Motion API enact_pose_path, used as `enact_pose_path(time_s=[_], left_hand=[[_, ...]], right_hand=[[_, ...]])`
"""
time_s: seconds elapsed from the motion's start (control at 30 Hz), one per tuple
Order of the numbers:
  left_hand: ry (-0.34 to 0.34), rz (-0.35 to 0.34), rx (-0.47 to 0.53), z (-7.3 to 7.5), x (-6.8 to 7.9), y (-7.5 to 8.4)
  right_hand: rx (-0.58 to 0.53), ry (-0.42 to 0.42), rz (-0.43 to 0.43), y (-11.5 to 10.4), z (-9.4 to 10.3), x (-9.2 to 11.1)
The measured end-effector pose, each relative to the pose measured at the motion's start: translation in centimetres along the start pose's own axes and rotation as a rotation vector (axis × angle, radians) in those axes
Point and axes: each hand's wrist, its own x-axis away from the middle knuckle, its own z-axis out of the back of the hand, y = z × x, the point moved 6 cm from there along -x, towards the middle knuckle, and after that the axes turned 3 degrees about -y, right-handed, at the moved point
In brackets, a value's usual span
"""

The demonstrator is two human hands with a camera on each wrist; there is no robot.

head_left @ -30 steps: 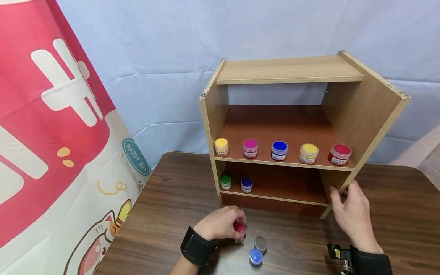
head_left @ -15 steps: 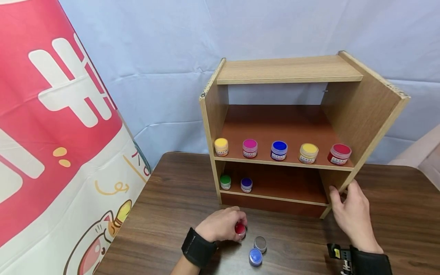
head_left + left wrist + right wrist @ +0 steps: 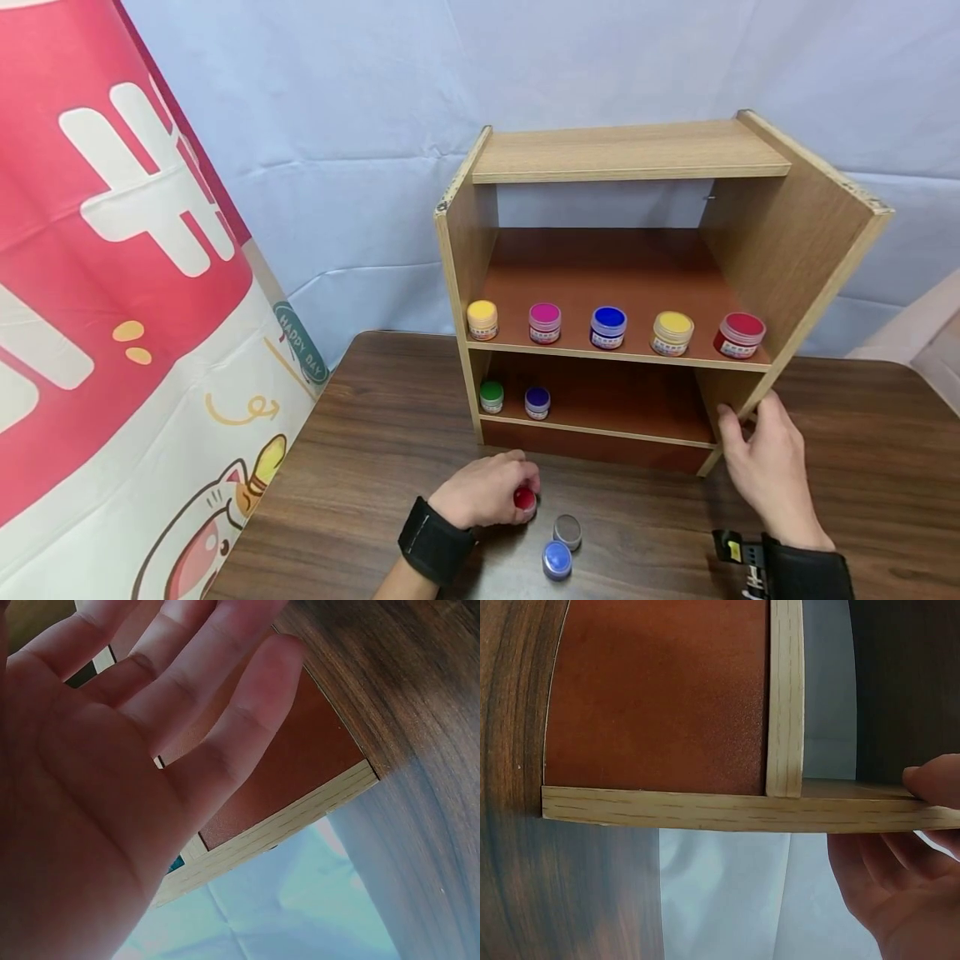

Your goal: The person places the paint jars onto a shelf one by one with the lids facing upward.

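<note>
In the head view, my left hand (image 3: 483,492) pinches a small red-lidded paint jar (image 3: 525,500) on the table, in front of the wooden shelf unit (image 3: 630,154). The left wrist view shows that hand's palm and fingers (image 3: 247,712), but not the jar. A grey-lidded jar (image 3: 567,531) and a blue-lidded jar (image 3: 557,560) stand close together to its right. My right hand (image 3: 772,471) grips the front edge of the unit's right side panel (image 3: 727,812), thumb on the inner face and fingers outside.
Along the upper shelf stand several jars, from a yellow one (image 3: 482,320) to a red one (image 3: 740,335). The lower shelf holds a green jar (image 3: 492,397) and a dark blue jar (image 3: 537,402) at its left. Printed cloth (image 3: 187,400) hangs at the table's left edge.
The printed cloth on the left sways a little. Both hands, the jars and the shelf unit stay practically where they were.
</note>
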Motion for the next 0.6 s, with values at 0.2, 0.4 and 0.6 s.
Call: enact_pose_path(time_s=[0.2,0.4,0.6], left_hand=[[-0.001,-0.005,-0.005,-0.12,-0.02,0.06],[-0.004,0.001,0.002,-0.17,-0.06,0.01],[-0.009,0.011,0.006,-0.11,-0.05,-0.01]], right_hand=[[0.001,-0.009,-0.002,-0.04,-0.02,0.05],[-0.006,-0.013,-0.006,-0.05,-0.04,0.08],[-0.005,-0.010,-0.006,0.03,0.00,0.07]])
